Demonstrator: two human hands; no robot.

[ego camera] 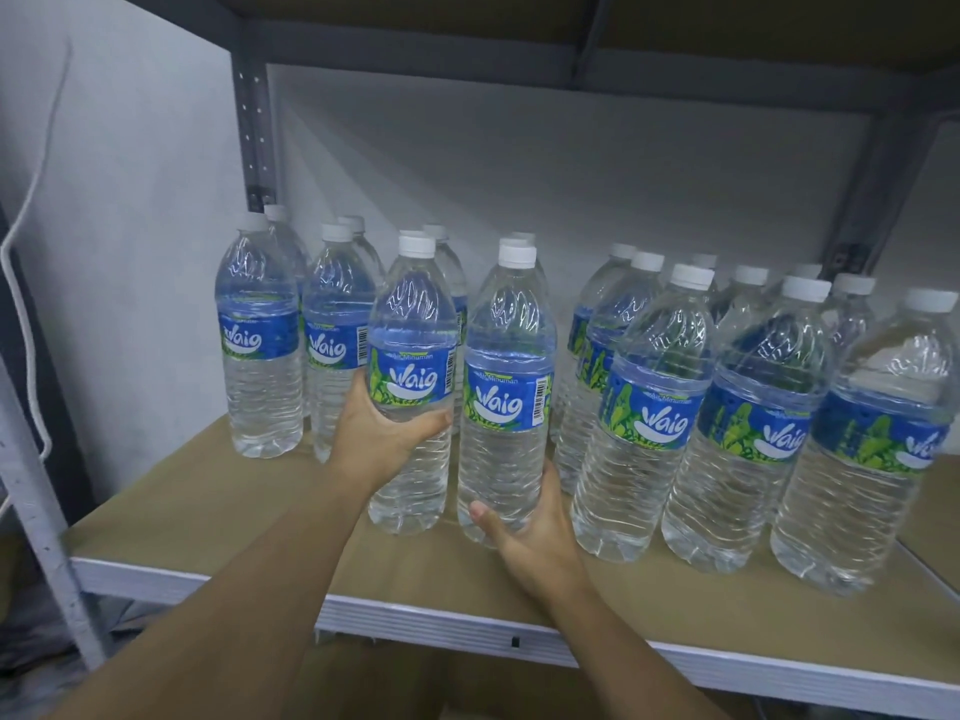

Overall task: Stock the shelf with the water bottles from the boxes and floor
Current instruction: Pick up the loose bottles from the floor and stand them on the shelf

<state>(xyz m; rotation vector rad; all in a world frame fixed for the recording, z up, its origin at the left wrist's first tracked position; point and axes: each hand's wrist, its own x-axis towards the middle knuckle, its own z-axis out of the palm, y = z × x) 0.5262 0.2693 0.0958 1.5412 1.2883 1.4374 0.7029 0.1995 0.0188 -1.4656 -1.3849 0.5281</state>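
Several clear water bottles with white caps and blue-green labels stand upright in rows on the brown shelf board. My left hand is wrapped around the middle of one bottle in the front row. My right hand grips the lower part of the bottle beside it, thumb in front. Both held bottles are upright, with their bases at or just above the board. Two bottles stand further left, and a denser group fills the right side.
A grey metal upright and the shelf above frame the bay. The white front rail runs below my forearms. A white cable hangs along the left wall. A strip of brown board shows at the front left.
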